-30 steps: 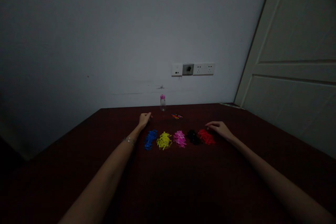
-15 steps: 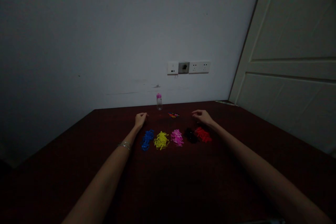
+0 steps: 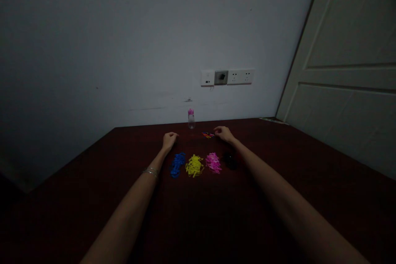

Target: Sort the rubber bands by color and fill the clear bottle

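Piles of small strips lie in a row on the dark red table: blue (image 3: 177, 165), yellow (image 3: 194, 166), pink (image 3: 213, 163) and black (image 3: 229, 160). Behind them is a small multicoloured heap (image 3: 207, 135). My right hand (image 3: 224, 133) touches or nearly touches the right edge of this heap, its fingers pinched together; what they hold is too small to make out. Beyond the blue pile my left hand (image 3: 170, 140) rests on the table with fingers curled closed, contents hidden. My right forearm covers the place just right of the black pile.
A clear bottle with a pink top (image 3: 191, 119) stands near the back edge of the table (image 3: 139, 136). Sockets and switches (image 3: 227, 77) are on the wall behind. A pale panelled door (image 3: 346, 103) is at the right.
My right hand has moved left to the multicoloured heap. Its forearm now hides the red pile that was visible before. My left hand has stayed nearly still, and the view has shifted slightly.
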`<state>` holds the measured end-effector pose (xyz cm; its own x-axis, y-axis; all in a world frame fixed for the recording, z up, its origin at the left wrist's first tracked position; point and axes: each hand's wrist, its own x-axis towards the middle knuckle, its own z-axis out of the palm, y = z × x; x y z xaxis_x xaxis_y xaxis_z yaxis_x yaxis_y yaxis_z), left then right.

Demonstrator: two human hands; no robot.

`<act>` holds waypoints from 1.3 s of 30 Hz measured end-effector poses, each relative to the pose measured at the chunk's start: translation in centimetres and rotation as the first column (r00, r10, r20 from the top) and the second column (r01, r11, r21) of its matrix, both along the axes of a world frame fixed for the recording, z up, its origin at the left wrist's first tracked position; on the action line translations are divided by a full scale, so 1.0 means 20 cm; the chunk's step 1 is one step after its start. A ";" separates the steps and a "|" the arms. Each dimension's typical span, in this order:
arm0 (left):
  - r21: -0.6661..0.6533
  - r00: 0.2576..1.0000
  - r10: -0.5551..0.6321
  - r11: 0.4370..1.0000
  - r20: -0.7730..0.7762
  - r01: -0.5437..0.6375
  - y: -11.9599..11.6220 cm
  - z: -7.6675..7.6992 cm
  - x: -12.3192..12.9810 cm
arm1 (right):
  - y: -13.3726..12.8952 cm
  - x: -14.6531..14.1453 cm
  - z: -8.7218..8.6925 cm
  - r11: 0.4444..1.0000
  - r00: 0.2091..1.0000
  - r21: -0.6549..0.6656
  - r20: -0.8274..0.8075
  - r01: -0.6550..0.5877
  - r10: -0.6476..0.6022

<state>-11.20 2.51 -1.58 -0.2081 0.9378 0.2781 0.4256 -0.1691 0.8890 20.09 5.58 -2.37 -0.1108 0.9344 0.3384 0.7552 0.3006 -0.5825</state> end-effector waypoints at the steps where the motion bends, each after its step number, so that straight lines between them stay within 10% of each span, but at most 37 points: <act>1: -0.005 1.000 -0.001 1.000 0.008 0.002 0.00 0.00 0.00 | 0.01 -0.01 0.00 1.000 1.000 -0.008 0.011 0.010 -0.010; 17: -0.002 0.999 0.008 1.000 -0.041 -0.008 -0.01 0.01 0.00 | 0.00 -0.07 0.00 0.993 0.983 0.001 0.139 0.120 -0.119; 39: 0.008 0.999 0.000 1.000 -0.048 0.000 0.01 -0.02 -0.02 | -0.34 0.06 0.15 0.987 0.781 -0.137 -0.625 -0.086 -0.019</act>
